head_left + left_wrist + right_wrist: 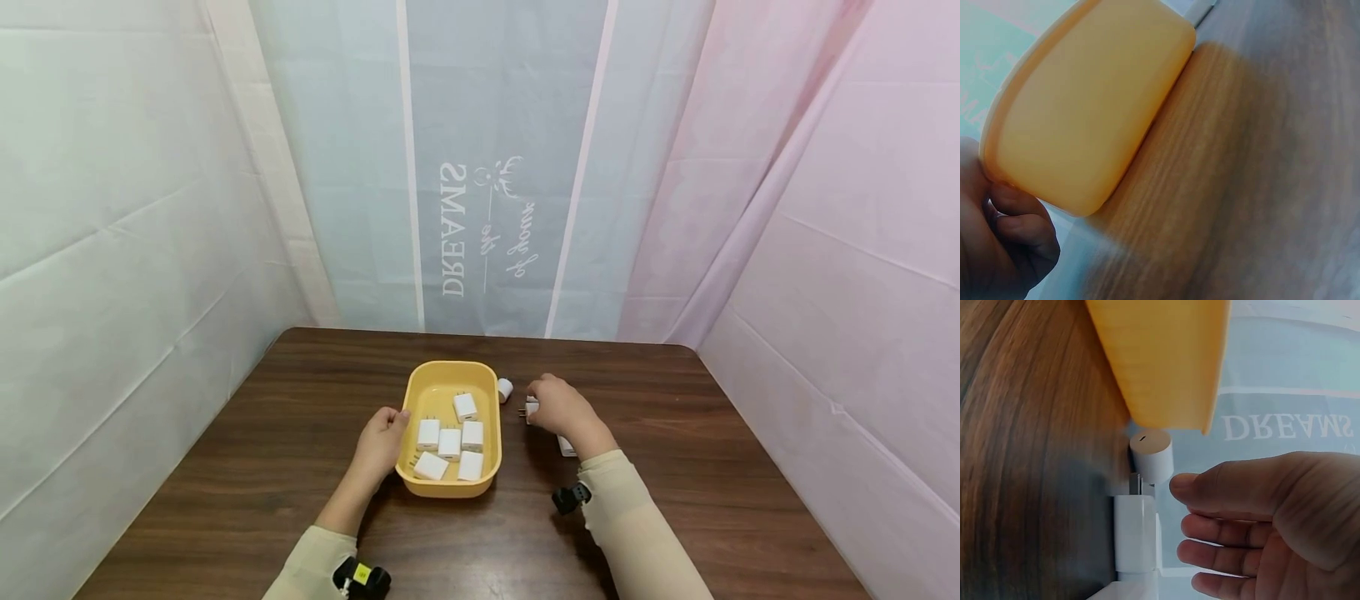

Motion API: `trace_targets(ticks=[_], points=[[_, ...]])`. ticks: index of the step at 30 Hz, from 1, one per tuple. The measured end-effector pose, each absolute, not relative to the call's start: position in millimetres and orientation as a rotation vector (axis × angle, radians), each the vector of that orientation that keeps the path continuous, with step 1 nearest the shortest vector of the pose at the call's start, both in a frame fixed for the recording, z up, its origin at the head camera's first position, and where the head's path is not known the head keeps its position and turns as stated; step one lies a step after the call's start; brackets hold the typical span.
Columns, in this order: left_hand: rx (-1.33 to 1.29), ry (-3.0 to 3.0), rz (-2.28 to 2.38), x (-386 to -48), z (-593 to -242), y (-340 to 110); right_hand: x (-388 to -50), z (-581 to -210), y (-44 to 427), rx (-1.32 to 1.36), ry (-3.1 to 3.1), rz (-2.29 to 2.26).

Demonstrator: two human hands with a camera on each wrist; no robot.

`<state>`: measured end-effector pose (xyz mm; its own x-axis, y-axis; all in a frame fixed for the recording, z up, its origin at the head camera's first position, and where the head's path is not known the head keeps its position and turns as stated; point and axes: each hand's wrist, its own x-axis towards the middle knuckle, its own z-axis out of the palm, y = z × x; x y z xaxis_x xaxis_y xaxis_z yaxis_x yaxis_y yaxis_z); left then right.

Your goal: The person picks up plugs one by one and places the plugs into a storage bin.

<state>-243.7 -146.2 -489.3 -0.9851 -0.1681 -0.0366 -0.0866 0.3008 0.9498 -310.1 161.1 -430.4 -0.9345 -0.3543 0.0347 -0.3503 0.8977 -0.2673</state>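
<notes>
My left hand (381, 442) pinches the left rim of a yellow plastic basket (450, 491), thumb on top and fingers curled beneath in the left wrist view. Several white plug-in chargers (449, 444) lie inside it. My right hand (564, 410) hovers over a white charger (532, 408) on the table to the basket's right. In the right wrist view its fingers are loosely bent, with a gap between them and the charger (1135, 534), whose metal prongs point toward the basket. A rounded white charger (1152, 454) stands beside the basket wall. Another charger (567, 447) is partly hidden under my right wrist.
The dark wood table (285, 483) has its far edge just beyond the basket. Pale fabric sheets (487, 100) with printed lettering hang behind and at both sides. Black wrist cameras (572, 498) sit on both sleeves.
</notes>
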Motion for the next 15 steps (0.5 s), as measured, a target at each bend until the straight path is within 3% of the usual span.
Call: trace_targets(ticks=[15], points=[[0.228,-2.470,-1.812,-243.6,-490.3,-146.7,-315.4,-443.1,163.5,-0.611,3.034,-0.338]])
